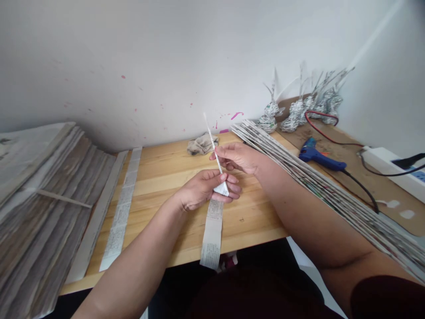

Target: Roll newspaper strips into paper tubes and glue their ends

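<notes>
A newspaper strip is partly rolled into a thin tube that points up and away from me. My left hand pinches the lower end, where the flat strip turns into the roll. From there the unrolled part hangs down over the table's front edge. Higher up, the fingers of my right hand close round the slim rolled part. The tube's tip sticks out beyond them toward the wall. A crumpled grey cloth lies on the table just behind my hands.
Stacked newspaper fills the left side, with flat cut strips beside it. A long bundle of rolled paper sticks lies at right. Beyond it are a blue glue gun, a power strip and several woven paper figures.
</notes>
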